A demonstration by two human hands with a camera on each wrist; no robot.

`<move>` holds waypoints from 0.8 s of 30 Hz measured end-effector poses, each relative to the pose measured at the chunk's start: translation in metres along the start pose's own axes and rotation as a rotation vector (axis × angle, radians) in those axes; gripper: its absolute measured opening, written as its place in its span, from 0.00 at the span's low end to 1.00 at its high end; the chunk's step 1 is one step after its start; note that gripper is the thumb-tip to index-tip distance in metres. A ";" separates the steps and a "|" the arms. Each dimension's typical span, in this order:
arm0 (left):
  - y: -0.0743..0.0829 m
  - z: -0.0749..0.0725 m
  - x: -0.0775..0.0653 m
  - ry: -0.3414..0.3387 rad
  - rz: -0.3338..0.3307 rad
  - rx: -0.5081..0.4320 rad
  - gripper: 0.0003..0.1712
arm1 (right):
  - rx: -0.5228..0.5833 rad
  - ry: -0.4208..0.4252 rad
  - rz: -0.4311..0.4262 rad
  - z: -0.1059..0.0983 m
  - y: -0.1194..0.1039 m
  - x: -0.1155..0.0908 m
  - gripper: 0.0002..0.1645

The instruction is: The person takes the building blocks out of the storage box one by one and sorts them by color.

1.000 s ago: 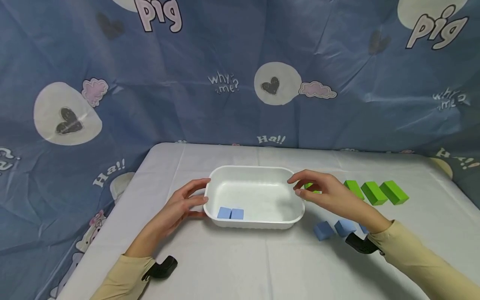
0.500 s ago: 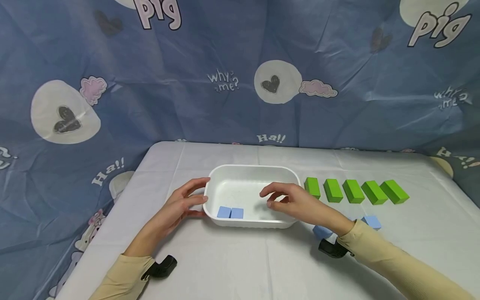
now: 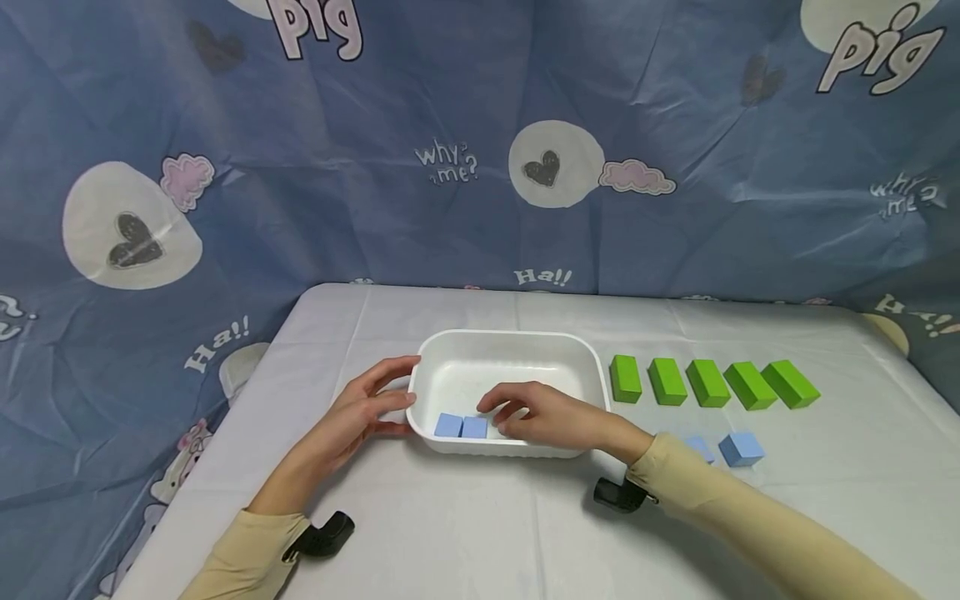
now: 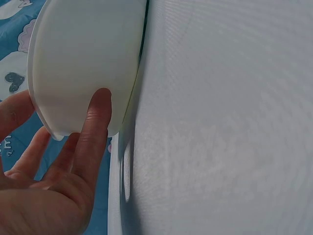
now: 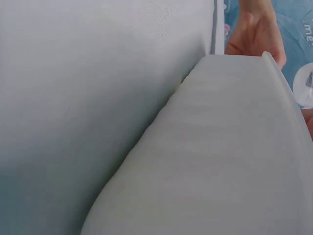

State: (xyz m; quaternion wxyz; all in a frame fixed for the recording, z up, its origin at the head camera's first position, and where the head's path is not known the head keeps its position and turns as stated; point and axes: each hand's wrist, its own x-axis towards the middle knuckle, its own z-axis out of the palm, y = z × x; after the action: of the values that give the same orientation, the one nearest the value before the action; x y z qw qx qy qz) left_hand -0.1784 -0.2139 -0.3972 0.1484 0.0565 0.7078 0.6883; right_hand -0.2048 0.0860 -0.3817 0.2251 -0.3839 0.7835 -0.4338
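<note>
A white tray (image 3: 525, 448) stands on the table, with two light blue blocks (image 3: 461, 427) side by side in its front left corner. At its left end my left hand (image 3: 363, 408) touches the rim and outer wall with extended fingers. In the left wrist view one finger (image 4: 99, 105) lies along the wall's outside. My right hand (image 3: 551, 417) reaches over the front rim into the tray, its fingers loosely bent right beside the blue blocks. No object shows between them. The tray's side hides this hand in the right wrist view.
Several green blocks (image 3: 707, 383) stand in a row right of the tray. Closer to me, blue blocks (image 3: 741, 448) lie partly behind the right sleeve. The table has a white cover (image 3: 450, 533), with a printed blue curtain (image 3: 420, 225) behind it.
My right hand has moved left from the tray's right end and down to the blue blocks inside. The green row is uncovered. My left hand has stayed at the tray.
</note>
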 end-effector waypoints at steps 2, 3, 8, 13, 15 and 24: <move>0.000 0.000 0.000 0.003 -0.004 0.001 0.33 | 0.011 -0.015 -0.007 0.002 0.000 0.004 0.20; 0.000 0.000 0.000 0.004 -0.005 0.004 0.33 | 0.013 -0.021 -0.002 0.003 -0.001 0.006 0.21; 0.000 0.000 0.000 0.006 -0.003 0.004 0.34 | 0.038 -0.056 0.020 0.005 -0.002 0.013 0.24; -0.002 0.000 0.000 0.010 -0.003 0.005 0.33 | 0.092 -0.088 0.016 0.007 0.003 0.018 0.25; -0.002 0.001 0.000 0.009 -0.004 0.005 0.33 | 0.097 -0.096 0.019 0.007 0.005 0.020 0.26; -0.001 0.001 0.001 0.020 -0.012 0.014 0.33 | 0.071 -0.102 0.003 0.005 0.009 0.023 0.20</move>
State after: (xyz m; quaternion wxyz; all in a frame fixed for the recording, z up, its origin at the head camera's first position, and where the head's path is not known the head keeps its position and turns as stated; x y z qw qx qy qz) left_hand -0.1790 -0.2122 -0.3980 0.1449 0.0465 0.7145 0.6829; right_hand -0.2189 0.0681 -0.3926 0.2788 -0.3959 0.7556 -0.4410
